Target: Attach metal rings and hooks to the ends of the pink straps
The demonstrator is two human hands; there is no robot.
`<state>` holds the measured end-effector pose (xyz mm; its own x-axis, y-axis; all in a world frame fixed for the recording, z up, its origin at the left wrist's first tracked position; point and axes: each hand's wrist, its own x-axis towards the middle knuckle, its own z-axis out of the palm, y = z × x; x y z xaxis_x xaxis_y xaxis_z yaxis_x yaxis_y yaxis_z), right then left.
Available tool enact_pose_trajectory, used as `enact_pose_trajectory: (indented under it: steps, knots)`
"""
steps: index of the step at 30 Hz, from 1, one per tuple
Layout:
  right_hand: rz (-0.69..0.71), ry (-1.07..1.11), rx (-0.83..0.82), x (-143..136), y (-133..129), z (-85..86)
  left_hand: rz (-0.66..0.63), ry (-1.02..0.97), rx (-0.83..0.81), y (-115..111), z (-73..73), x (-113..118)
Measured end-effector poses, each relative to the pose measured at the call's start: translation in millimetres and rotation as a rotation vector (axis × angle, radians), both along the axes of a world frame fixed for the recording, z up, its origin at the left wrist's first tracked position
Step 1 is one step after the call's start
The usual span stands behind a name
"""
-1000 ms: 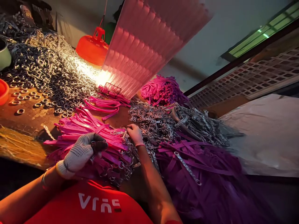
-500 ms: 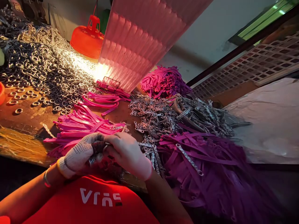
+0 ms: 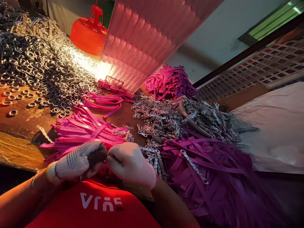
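Observation:
My left hand (image 3: 78, 160), in a white dotted glove with dark wrapping at the thumb and finger, is closed in front of my red apron (image 3: 99, 205). A bit of shiny metal shows under its palm, too hidden to name. Close against it, my right hand (image 3: 131, 164), in a plain white glove, is curled with thumb and forefinger pinched together. What it pinches is covered by the fingers. Just beyond both hands lies a bundle of pink straps (image 3: 87, 126). Beside the right hand are braided silvery strips with eyelet ends (image 3: 155, 158).
A large heap of metal rings (image 3: 47, 69) covers the back left, under a red lamp (image 3: 89, 36). A translucent ribbed sheet (image 3: 142, 41) slants over the table. Silvery braided strips (image 3: 163, 117) pile at centre right, with purple straps (image 3: 213, 183) hanging in front and more behind (image 3: 171, 80).
My left hand has moved slightly left and down, and the right slightly down. Metal rings that showed in the left palm are now mostly hidden. The view has shifted a little.

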<state>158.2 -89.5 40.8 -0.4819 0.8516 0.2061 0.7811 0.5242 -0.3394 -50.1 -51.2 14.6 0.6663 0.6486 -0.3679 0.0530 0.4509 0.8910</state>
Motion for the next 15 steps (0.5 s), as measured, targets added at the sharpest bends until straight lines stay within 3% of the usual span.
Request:
enact_pose_trajectory:
  steps: [2,6,8,10,12,14,15]
  knots:
    - [-0.033,0.026,0.060,-6,-1,-3.3,0.000,-0.032,-0.098,1,1.2,4]
    - [-0.197,-0.023,0.273,-14,1,-10.7,0.199,-0.150,-0.232,9,8.5,17]
    - [-0.260,0.018,0.250,-13,5,-12.5,0.190,-0.150,-0.220,22,11.5,22]
    - [-0.318,0.141,0.180,-7,9,-11.8,0.076,-0.103,-0.115,45,13.0,26]
    - [-0.388,0.287,0.133,1,12,-9.5,-0.033,-0.003,0.090,81,12.9,28]
    - [-0.432,0.400,0.115,8,10,-7.5,-0.028,0.175,0.369,128,11.5,28]
    - [-0.438,0.434,0.107,11,9,-7.2,0.041,0.312,0.567,153,10.3,27]
